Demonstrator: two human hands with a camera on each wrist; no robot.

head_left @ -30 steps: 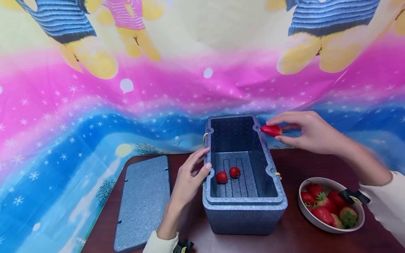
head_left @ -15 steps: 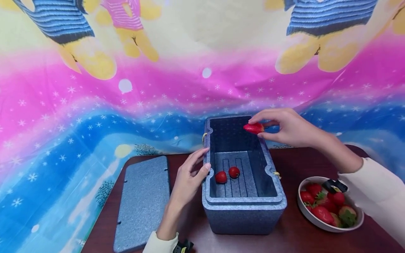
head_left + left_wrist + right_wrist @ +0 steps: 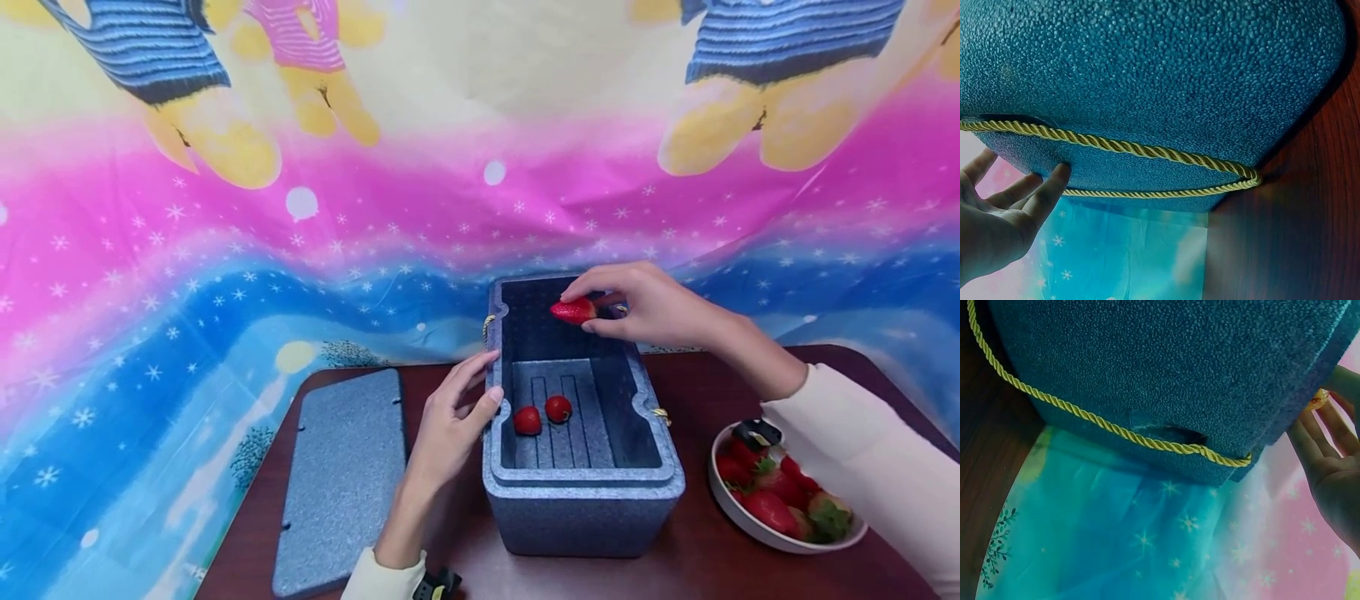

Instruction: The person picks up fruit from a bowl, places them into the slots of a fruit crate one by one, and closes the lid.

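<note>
My right hand (image 3: 652, 304) pinches a red strawberry (image 3: 573, 311) between thumb and fingers, over the far part of a speckled blue-grey foam box (image 3: 581, 483). In the right wrist view, the strawberry's pale yellowish end (image 3: 1318, 399) shows between the fingers, partly behind the box wall. My left hand (image 3: 450, 425) rests against the box's left rim, its thumb tip near the rim. From the left wrist view, its fairly straight fingers (image 3: 1047, 194) touch the outer wall. Two red fruits (image 3: 527, 421) lie apart from the box walls' far end, on the grooved floor.
A flat foam lid (image 3: 341, 483) lies left of the box on the dark wooden table (image 3: 697, 533). To the right, a white bowl (image 3: 723, 500) holds several strawberries, partly under my right sleeve. Gold rope (image 3: 1147, 150) loops along the box's sides. A printed cloth (image 3: 420, 208) hangs behind.
My right hand has carried the strawberry leftward, from outside the box's right rim to over its opening. The left hand stays at the left rim.
</note>
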